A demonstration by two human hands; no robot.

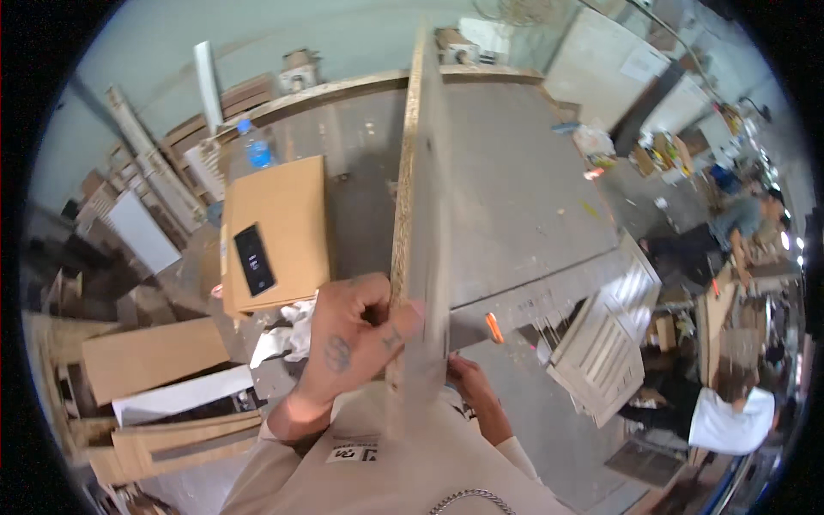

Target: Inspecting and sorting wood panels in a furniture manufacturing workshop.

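Observation:
A long particleboard panel (421, 215) stands on edge in front of me, running away from my body, with its rough chip edge facing up. My left hand (350, 330) grips that upper edge near my end, with the thumb over the top and the fingers curled at the left side. Lower down, on the panel's right side, my right hand (474, 388) has its fingers bent against the near part of the panel. Its fingertips are partly hidden by the panel.
A cardboard box (292, 206) with a black phone (254, 259) on it sits left of the panel, near a water bottle (256, 146). On the grey worktable (524, 189) lies a small orange tool (493, 328). Slatted panels (605, 335) are at right; two people work beyond.

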